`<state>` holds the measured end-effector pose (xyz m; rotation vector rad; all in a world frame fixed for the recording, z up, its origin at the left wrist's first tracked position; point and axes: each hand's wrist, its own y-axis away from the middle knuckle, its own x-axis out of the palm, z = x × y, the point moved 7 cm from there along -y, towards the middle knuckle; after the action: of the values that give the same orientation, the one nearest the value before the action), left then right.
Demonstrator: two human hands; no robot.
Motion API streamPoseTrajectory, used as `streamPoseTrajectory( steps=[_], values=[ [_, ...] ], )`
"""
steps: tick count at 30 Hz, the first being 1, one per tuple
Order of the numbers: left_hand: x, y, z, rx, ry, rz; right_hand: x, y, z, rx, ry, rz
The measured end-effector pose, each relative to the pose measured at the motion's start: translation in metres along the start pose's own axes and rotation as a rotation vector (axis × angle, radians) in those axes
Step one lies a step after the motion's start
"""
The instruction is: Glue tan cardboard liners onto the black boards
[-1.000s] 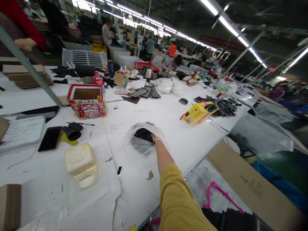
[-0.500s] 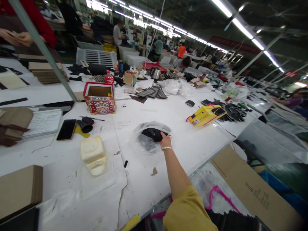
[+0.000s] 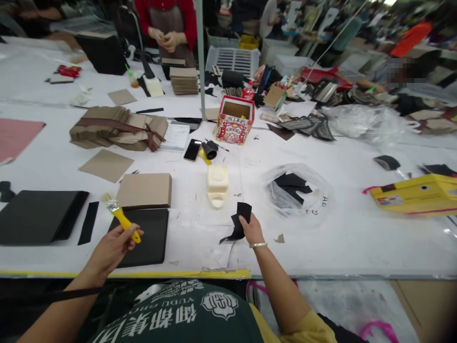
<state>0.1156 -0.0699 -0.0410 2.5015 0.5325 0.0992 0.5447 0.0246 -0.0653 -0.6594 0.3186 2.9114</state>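
Right now, both my hands are on the near side of the cream container (image 3: 217, 180), one off to each side of it. My left hand (image 3: 113, 247), well to the container's left, has its grip wrapped round the yellow handle of a paintbrush (image 3: 124, 221); the brush slants so that its bristles point away from me and leftward, turned from the container. My right hand (image 3: 253, 229), just right of the container's near end, is much the nearer of the two, its grip pinching a black piece (image 3: 238, 227) between thumb and fingers. That piece lies to the container's near right, long axis slanting, its lower end reaching left; whether it touches the worktop (image 3: 342, 252) I cannot tell. Farther right of the container sits a plastic bag (image 3: 275, 196) with more black pieces (image 3: 291, 182) inside; to its left is a stack of brown boards (image 3: 144, 189).
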Motion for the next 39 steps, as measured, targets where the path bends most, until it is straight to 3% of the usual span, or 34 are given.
streamPoseTrajectory(
  steps=[3, 5, 9, 11, 13, 15, 18, 21, 23, 26, 29, 32, 35, 39],
  values=[
    [-0.012, -0.003, 0.001, 0.003, -0.015, 0.039, 0.008, 0.019, 0.021, -0.198, 0.411, -0.145],
    [-0.025, -0.007, 0.005, -0.006, -0.034, 0.074, 0.032, 0.041, 0.027, -0.328, 0.540, -0.173],
    [-0.055, -0.026, 0.017, -0.031, -0.079, 0.134, 0.129, 0.100, 0.004, -0.510, 0.685, -0.034],
    [-0.069, -0.038, 0.022, -0.043, -0.108, 0.170, 0.177, 0.124, -0.014, -0.511, 0.750, 0.047],
    [-0.082, -0.049, 0.024, -0.049, -0.137, 0.216, 0.205, 0.136, -0.024, -0.478, 0.790, 0.068],
    [-0.095, -0.060, 0.024, -0.053, -0.159, 0.256, 0.215, 0.139, -0.024, -0.463, 0.801, 0.076],
    [-0.111, -0.074, 0.021, -0.045, -0.179, 0.300, 0.205, 0.136, -0.012, -0.442, 0.783, 0.021],
    [-0.122, -0.080, 0.013, -0.003, -0.187, 0.330, 0.186, 0.137, 0.009, -0.389, 0.747, -0.141],
    [-0.125, -0.077, 0.008, 0.024, -0.203, 0.360, 0.189, 0.143, 0.034, -0.426, 0.705, -0.203],
    [-0.117, -0.070, 0.008, 0.038, -0.244, 0.447, 0.225, 0.154, 0.089, -0.618, 0.647, -0.150],
    [-0.101, -0.066, 0.007, 0.067, -0.265, 0.568, 0.285, 0.174, 0.153, -0.936, 0.628, 0.041],
    [-0.090, -0.058, 0.003, 0.077, -0.350, 0.687, 0.338, 0.195, 0.196, -1.201, 0.728, 0.150],
    [-0.087, -0.048, -0.006, 0.078, -0.447, 0.768, 0.366, 0.198, 0.211, -1.284, 0.859, 0.150],
    [-0.090, -0.040, -0.023, 0.120, -0.470, 0.805, 0.377, 0.196, 0.210, -1.252, 0.967, 0.240]
  ],
)
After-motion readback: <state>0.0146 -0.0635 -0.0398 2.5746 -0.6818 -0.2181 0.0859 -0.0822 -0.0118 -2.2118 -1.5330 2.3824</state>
